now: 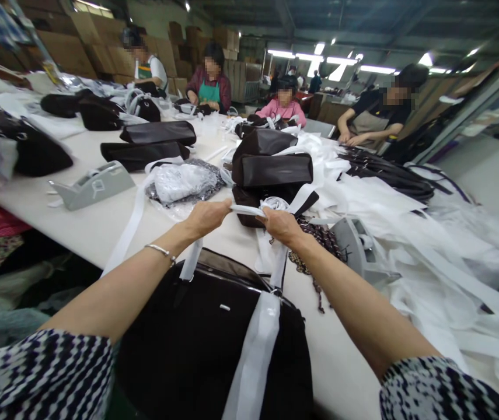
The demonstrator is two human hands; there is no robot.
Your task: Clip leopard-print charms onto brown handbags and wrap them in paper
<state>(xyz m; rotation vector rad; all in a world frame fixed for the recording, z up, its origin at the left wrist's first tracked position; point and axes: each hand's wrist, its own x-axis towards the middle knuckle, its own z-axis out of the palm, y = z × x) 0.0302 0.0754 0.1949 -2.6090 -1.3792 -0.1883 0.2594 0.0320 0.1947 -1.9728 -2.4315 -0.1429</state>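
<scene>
A dark handbag (214, 344) is right in front of me at the table's near edge, its top zipper partly open. Above it, both hands grip the bag's white-wrapped handle (247, 210), with a short stretch showing between them. My left hand (209, 218) is closed on one side of that stretch and my right hand (282, 226) on the other. The handle's two lower ends run down to the bag's metal rings. A second white-wrapped strap (255, 350) hangs over the bag's front.
Stacked dark bags (275, 169) stand beyond my hands. A tape dispenser (96, 184) is at left, another (358, 245) at right beside chains (319, 236). Plastic wrapping (185, 181) lies mid-table, white sheets (407, 233) at right. Several co-workers sit or stand around the table (78, 233).
</scene>
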